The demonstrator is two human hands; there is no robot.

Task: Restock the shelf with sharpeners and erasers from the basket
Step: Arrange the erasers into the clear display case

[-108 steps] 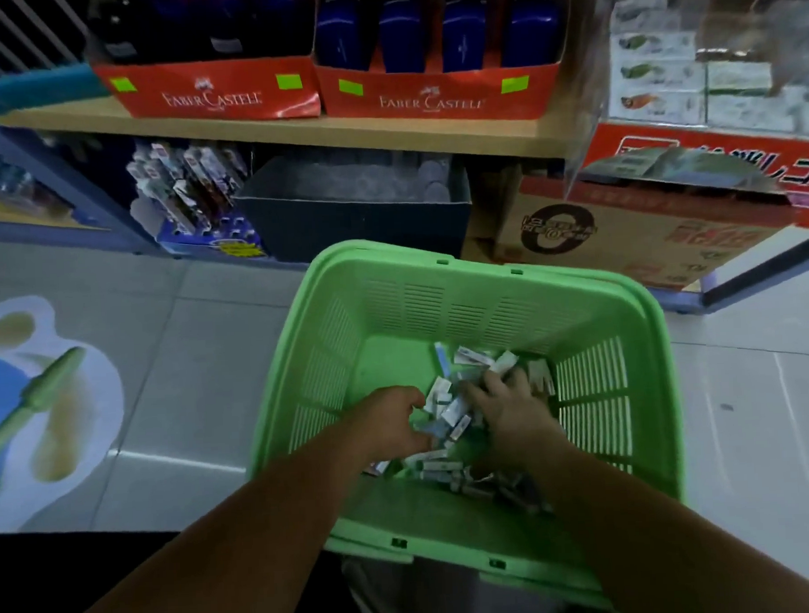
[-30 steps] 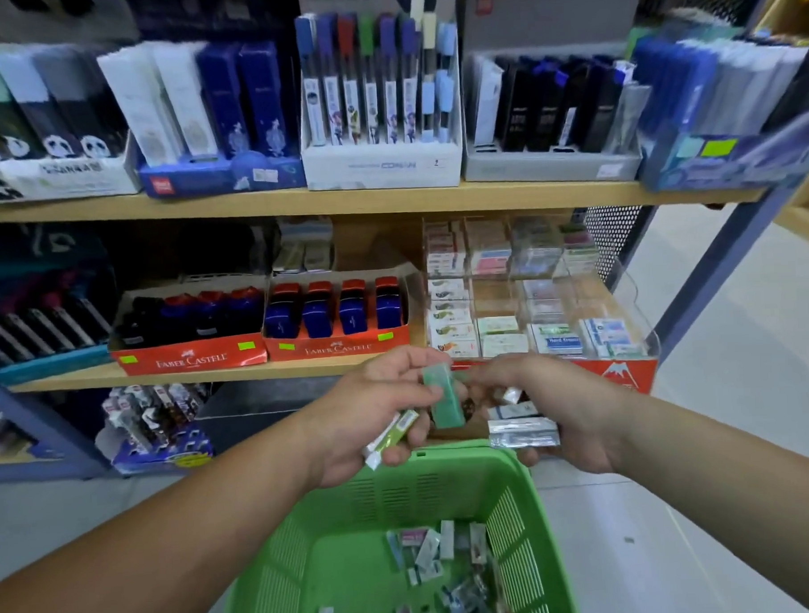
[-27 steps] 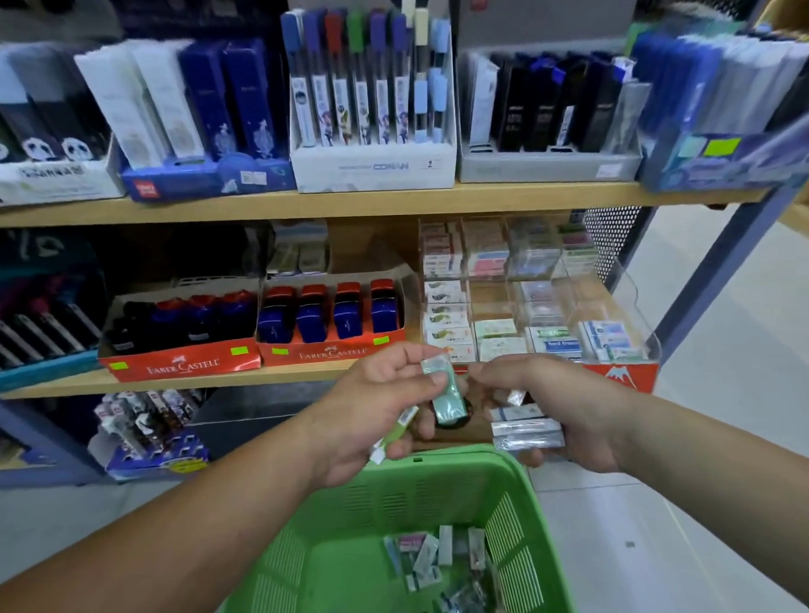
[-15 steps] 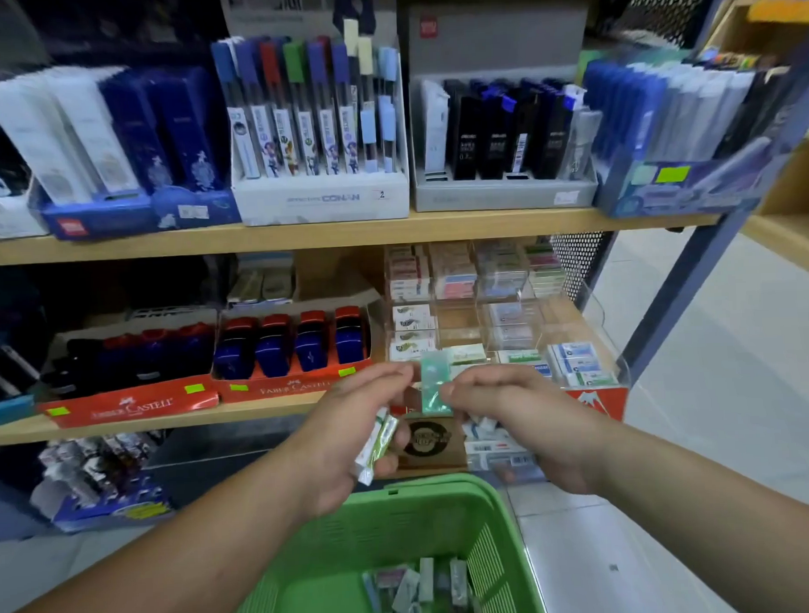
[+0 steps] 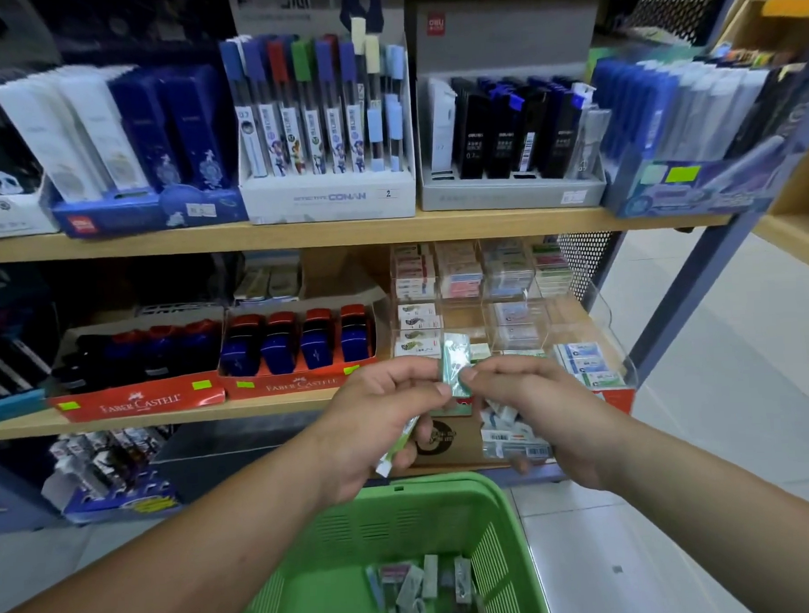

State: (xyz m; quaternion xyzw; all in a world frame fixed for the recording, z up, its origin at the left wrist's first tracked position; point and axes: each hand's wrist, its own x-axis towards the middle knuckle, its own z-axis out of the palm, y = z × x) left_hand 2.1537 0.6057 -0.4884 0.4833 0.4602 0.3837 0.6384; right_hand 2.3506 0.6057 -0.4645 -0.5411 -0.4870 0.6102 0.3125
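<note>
Both hands are raised in front of the middle shelf. My left hand and my right hand pinch one green wrapped eraser between their fingertips. A second green-and-white packet is tucked under the left hand's curled fingers. The right hand's lower fingers also grip a bundle of white wrapped erasers. Below, the green basket holds several small wrapped packets. A clear acrylic organizer with erasers stands just behind the hands.
Red Faber-Castell trays of blue and red sharpeners sit left of the organizer. The upper shelf carries pen and lead boxes. A brown carton stands on the floor under the shelf. Tiled aisle floor opens to the right.
Since the basket frame, both hands have lifted out with packets and risen to the shelf. In the last second the green eraser has moved up toward the acrylic organizer, and the right hand has joined the pinch.
</note>
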